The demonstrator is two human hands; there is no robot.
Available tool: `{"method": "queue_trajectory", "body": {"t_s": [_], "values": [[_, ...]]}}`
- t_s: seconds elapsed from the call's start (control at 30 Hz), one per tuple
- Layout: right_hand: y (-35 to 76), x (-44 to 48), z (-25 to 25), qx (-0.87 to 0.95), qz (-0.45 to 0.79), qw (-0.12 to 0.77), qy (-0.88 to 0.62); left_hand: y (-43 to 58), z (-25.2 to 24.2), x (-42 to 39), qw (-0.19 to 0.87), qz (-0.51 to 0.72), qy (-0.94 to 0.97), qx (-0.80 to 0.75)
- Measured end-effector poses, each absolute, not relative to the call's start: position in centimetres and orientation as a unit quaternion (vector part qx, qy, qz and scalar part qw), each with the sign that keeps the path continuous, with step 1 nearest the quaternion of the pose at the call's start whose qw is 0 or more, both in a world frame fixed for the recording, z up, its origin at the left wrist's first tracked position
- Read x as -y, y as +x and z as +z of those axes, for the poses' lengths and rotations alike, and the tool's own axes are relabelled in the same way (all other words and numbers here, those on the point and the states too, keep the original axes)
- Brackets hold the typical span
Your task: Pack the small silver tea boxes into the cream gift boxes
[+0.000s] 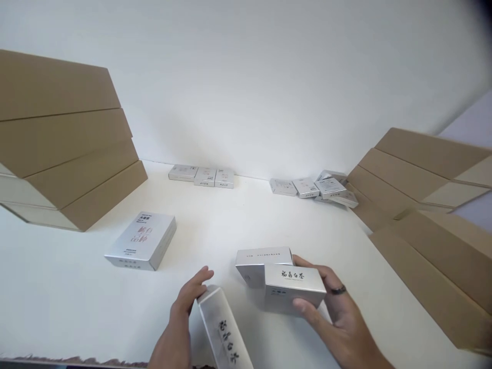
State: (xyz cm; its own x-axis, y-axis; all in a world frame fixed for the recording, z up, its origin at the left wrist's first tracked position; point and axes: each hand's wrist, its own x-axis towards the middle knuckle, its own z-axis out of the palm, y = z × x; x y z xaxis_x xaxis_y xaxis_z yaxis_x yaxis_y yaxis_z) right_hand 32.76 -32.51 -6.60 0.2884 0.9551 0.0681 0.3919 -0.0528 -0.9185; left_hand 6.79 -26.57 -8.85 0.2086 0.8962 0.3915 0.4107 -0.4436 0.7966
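Observation:
My left hand [180, 319] is at the lower middle, its fingers closed against the far left side of a silver tea box [225, 330] standing on its narrow edge, dark characters on top. Part of that hand's grip is hidden behind the box. To the right, my right hand [340, 312] grips a silver tea box [295, 279], thumb on its near face and fingers behind. A second silver tea box [263, 255] stands right behind it, overlapped by the front one; the fingers reach its right end too.
Flat silver tea boxes [140, 236] lie at the left. Three more tea boxes [205, 176] sit along the back wall, and a loose pile [330, 188] lies at back right. Stacked brown cartons [73, 138] stand at left, with more brown cartons [418, 169] at right.

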Motion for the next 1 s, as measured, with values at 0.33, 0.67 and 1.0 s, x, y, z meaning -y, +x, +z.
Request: {"method": "queue_trajectory", "body": {"t_s": [0.33, 0.67, 1.0], "values": [[29.1, 30.3, -3.1, 0.443, 0.415, 0.510, -0.610, 9.9, -9.7, 27.2, 0.377, 0.405, 0.713, -0.430], [28.6, 31.9, -9.9, 0.300, 0.556, 0.561, -0.535, 12.2, -10.0, 27.5, 0.301, 0.532, 0.616, -0.497], [30.4, 31.2, -8.8, 0.369, 0.308, 0.562, -0.673, 10.6, -9.6, 27.9, 0.364, 0.479, 0.617, -0.507]]}}
